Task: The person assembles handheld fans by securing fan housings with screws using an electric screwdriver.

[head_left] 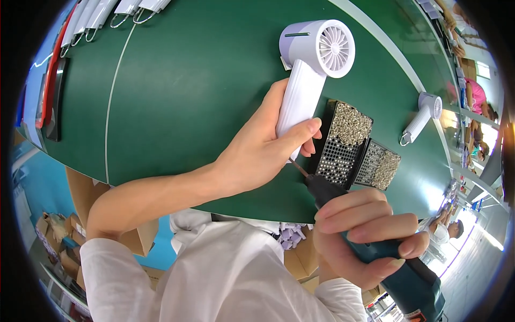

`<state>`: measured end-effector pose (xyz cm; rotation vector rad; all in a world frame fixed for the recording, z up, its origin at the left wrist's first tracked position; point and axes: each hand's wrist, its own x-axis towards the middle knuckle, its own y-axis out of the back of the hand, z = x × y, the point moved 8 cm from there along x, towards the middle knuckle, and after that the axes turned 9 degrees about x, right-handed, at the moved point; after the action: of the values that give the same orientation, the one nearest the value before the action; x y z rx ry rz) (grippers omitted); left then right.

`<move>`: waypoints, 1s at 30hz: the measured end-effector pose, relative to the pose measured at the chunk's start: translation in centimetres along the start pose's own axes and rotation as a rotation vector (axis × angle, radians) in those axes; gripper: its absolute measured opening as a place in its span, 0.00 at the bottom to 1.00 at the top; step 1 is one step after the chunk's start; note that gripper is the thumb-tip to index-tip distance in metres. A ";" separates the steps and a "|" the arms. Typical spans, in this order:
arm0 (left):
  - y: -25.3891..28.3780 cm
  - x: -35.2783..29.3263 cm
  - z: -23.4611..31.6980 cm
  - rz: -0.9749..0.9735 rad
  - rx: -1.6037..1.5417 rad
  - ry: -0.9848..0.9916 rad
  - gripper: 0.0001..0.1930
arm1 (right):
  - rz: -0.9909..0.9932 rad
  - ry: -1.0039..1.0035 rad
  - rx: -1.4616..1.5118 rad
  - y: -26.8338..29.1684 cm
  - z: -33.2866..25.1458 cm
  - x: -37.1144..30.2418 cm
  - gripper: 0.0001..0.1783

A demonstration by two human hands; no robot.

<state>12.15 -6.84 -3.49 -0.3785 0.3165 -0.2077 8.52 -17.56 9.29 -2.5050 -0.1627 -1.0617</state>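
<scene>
My left hand (263, 140) is closed around the handle of a pale lilac handheld fan (308, 88), its round grille facing right and away from me. In my right hand (367, 231) is a dark green electric screwdriver (413, 284) with a black nose. Its thin bit reaches the lower end of the fan's handle, just below my left thumb; whether a screw sits there is too small to tell. Right beside the fan lie two black screw trays (335, 158), with many small silver screws heaped over their perforated tops.
A second lilac fan (422, 118) with a wrist loop lies on the green table (177, 80) at the right. Several white handles with metal loops (99, 13) lie at the far left, near a red-edged bin (53, 70). Cardboard boxes (142, 236) stand below the table edge. Other people sit far right.
</scene>
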 end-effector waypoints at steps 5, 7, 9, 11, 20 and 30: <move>-0.1 0.1 -0.1 -0.012 0.019 0.014 0.22 | -0.088 0.024 -0.010 -0.5 0.4 0.1 0.16; 0.0 0.1 -0.1 -0.012 0.025 0.016 0.22 | -0.104 0.008 0.040 -0.4 0.6 0.1 0.16; 0.1 0.2 -0.2 -0.011 0.015 0.029 0.22 | -0.129 0.004 0.056 -0.5 0.4 0.4 0.17; -0.1 0.0 -0.4 -0.031 0.014 0.024 0.21 | -0.171 0.046 0.068 -0.8 0.0 0.2 0.19; 2.3 -0.8 2.8 0.152 0.422 -0.101 0.29 | 0.087 -0.016 -0.136 3.9 -4.1 2.8 0.16; 3.0 -7.3 5.0 0.252 1.362 -0.369 0.32 | 0.233 -0.208 -0.254 7.5 -0.4 2.6 0.10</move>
<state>7.50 -0.65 1.68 0.9613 -0.1822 -0.0668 12.04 -24.68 8.88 -2.7746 0.2147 -0.7687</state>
